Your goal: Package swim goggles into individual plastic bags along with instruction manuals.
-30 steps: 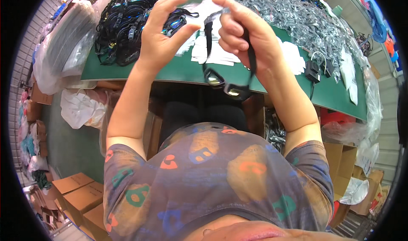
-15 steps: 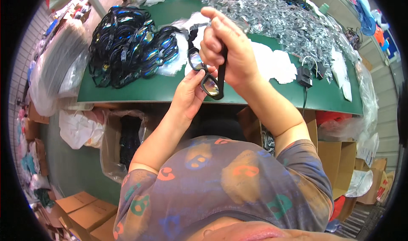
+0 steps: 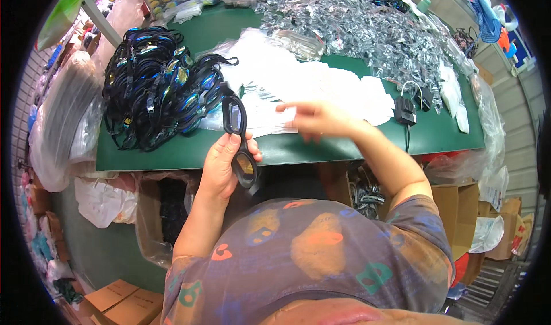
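Note:
A pair of black swim goggles (image 3: 245, 146) with shiny lenses is in my left hand (image 3: 222, 163). Thumb and fingers pinch it around the middle, so one lens points up and away while the other hangs down toward me. My right hand (image 3: 318, 120), a little blurred, hovers above the near edge of a spread of white sheets or flat bags (image 3: 321, 84). Its fingers are stretched out and apart, and no object shows in them. To the left of the white sheets lies a big heap of similar black goggles (image 3: 152, 90) with tangled straps.
The green table (image 3: 344, 148) carries a wide pile of clear plastic packets (image 3: 356, 26) at the back. A black adapter (image 3: 405, 111) with a cable sits right of the sheets. Cardboard boxes (image 3: 459, 216) stand below at right; bundled clear plastic (image 3: 66, 118) is at the left.
My right hand has come down from the goggles' strap and let go of it. My left hand has moved left and nearer with the goggles, away from the white sheets.

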`<state>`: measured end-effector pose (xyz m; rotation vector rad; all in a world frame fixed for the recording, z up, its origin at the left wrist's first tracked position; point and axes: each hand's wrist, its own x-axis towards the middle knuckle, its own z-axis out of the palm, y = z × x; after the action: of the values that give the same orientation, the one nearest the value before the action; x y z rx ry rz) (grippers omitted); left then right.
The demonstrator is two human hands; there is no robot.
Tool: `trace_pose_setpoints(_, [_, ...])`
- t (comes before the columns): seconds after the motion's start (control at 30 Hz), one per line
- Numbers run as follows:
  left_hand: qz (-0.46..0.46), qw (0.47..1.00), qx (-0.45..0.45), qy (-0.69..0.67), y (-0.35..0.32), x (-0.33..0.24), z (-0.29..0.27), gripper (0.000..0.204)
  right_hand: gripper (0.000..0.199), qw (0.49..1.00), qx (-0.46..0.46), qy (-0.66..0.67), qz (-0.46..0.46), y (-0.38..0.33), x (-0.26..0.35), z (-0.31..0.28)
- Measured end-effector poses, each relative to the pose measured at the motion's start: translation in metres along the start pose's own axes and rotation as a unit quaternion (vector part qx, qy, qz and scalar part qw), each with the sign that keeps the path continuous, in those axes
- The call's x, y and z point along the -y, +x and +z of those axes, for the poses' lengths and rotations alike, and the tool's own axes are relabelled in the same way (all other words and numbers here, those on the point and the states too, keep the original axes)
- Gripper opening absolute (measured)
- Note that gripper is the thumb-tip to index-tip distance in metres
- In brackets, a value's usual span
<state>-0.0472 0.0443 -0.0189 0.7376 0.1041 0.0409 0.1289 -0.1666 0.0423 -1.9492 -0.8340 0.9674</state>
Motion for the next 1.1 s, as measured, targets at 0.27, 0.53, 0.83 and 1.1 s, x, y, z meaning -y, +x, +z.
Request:
trace_pose_setpoints(0.27, [0.021, 0.996, -0.019, 0.081, 0.007, -0.006, 0.009, 0.031, 0.026, 0.754, -0.293, -0.569, -0.147, 0.148, -0.036, -0.119])
trace_pose_setpoints(0.53, [0.044, 0.995, -0.043, 0.074, 0.006, -0.011, 0.004, 0.027, 0.02, 0.709, -0.266, -0.639, -0.135, 0.178, -0.045, -0.124])
trace_pose_setpoints(0.83, [0.055, 0.988, -0.086, 0.118, 0.018, -0.016, 0.019, 0.028, 0.019, 0.713, -0.312, -0.606, -0.165, 0.139, -0.028, -0.124])
trace_pose_setpoints(1.1, [0.118, 0.978, -0.077, 0.155, 0.048, -0.012, 0.006, 0.025, 0.019, 0.972, -0.145, -0.001, -0.185, 0.035, 0.06, -0.037])
